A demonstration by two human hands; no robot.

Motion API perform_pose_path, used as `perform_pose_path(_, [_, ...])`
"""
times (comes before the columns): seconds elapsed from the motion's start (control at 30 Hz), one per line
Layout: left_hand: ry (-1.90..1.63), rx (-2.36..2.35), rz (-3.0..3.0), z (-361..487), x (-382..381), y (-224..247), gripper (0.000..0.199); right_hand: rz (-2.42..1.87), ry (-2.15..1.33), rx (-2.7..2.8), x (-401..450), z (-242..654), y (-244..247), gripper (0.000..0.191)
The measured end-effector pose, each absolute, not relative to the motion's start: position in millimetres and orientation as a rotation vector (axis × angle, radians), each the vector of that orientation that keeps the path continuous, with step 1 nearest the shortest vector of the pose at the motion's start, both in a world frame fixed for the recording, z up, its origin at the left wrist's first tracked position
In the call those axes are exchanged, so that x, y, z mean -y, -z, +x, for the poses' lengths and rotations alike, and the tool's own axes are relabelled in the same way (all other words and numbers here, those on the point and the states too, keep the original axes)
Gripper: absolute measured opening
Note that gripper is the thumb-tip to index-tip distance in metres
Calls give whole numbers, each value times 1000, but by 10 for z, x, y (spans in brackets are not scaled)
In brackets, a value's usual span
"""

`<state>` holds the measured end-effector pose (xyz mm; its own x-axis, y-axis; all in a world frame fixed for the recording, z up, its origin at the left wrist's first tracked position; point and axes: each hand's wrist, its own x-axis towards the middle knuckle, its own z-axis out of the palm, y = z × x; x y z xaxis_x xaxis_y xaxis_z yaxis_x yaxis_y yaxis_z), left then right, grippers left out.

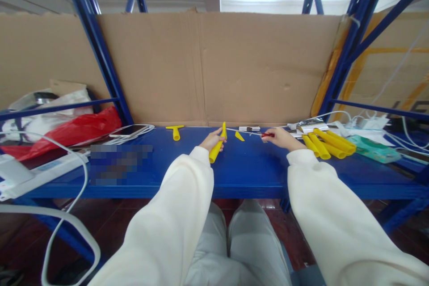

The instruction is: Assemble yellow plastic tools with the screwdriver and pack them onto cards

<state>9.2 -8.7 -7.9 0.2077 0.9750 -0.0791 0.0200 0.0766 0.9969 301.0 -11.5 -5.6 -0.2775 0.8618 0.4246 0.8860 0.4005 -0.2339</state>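
My left hand (214, 140) is closed around a yellow T-shaped piece (216, 150) above the blue shelf. To its right, my right hand (276, 137) grips a small red tool (267, 135), whose thin tip seems to point left toward the yellow piece. Between my hands lies a small yellow scrap (239, 136). Another yellow T-shaped piece (176, 132) rests on the shelf to the left. Beside my right wrist is a pile of several yellow tubes (330, 145).
Cardboard (204, 67) stands along the back of the blue shelf (248, 178). At the left are a red bag (83, 129), a phone (126, 131), cables and a white power strip (43, 174). A green packet (375, 148) lies at the right.
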Motion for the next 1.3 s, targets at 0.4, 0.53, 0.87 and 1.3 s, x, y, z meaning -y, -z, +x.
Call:
perform_pose_path(0.4, [-1017, -1112, 1252, 81, 93, 75, 70, -1496, 97, 2142, 142, 2949, 75, 15])
perform_pose_path(0.53, [-1024, -1130, 1240, 88, 123, 55, 72, -1420, 30, 2206, 124, 2970, 99, 21])
perform_pose_path(0.87, [-1017, -1138, 1249, 82, 122, 65, 73, -1496, 133, 2114, 101, 2965, 147, 17])
perform_pose_path(1.3, [-998, -1141, 1262, 73, 111, 60, 73, -1560, 137, 2044, 79, 2948, 174, 17])
